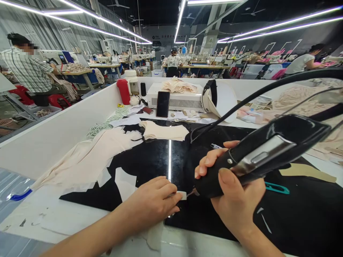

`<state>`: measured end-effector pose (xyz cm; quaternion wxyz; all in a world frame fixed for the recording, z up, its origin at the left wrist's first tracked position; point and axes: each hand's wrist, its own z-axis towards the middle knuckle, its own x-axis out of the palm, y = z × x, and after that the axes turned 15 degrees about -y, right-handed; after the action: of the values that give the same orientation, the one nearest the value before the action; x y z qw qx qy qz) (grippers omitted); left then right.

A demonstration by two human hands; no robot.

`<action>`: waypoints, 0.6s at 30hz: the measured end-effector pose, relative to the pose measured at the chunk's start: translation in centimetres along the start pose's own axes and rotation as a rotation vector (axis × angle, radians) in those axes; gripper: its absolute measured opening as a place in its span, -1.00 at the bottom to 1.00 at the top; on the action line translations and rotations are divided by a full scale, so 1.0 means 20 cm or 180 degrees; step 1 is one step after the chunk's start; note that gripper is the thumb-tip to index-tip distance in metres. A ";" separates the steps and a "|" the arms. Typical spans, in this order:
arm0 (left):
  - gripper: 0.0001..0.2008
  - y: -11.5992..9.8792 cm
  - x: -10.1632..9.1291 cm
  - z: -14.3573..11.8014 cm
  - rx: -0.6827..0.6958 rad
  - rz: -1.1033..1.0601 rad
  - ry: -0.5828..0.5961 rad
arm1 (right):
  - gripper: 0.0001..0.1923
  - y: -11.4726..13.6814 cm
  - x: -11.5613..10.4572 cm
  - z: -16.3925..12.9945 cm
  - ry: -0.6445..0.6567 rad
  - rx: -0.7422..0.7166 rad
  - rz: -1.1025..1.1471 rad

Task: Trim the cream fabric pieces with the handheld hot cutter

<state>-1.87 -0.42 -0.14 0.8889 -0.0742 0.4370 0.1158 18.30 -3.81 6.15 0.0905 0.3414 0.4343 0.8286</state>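
My right hand (233, 192) grips a black corded hand tool (265, 153) with a silver panel, its tip pointing left at a small white piece (182, 195). My left hand (154, 200) pinches that white piece and presses it down on the glossy black work surface (150, 160). The tool's black cable (257, 96) arcs up and away to the right. Cream fabric pieces (88, 157) lie to the left of my hands, and a folded cream piece (163, 132) sits further back.
A white wall (53, 135) borders the table on the left. At the back stand a white box (179, 100) with a phone (163, 104) leaning on it, a red bottle (123, 91) and a white visor (217, 100). Teal-handled scissors (277, 188) lie at right. Other people work at distant tables.
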 end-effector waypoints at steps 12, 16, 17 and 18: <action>-0.76 0.00 -0.04 0.00 -0.0063 -0.0087 0.0022 | -0.57 -0.01 0.00 -0.03 0.0026 0.0064 -0.0081; -0.82 -0.01 -0.08 -0.02 -0.0120 -0.0088 -0.0049 | -0.53 -0.01 -0.01 -0.03 0.0037 0.0072 -0.0014; -0.83 -0.01 -0.09 -0.03 -0.0147 -0.0084 -0.0059 | -0.53 -0.01 -0.01 -0.03 0.0040 0.0093 -0.0015; -0.84 -0.01 -0.10 -0.04 -0.0165 -0.0079 -0.0073 | -0.52 0.00 -0.01 -0.03 0.0040 0.0118 -0.0016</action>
<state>-3.58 -1.13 1.00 0.8930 -0.1013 0.4227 0.1170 18.05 -4.32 5.68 0.0834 0.3367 0.4510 0.8223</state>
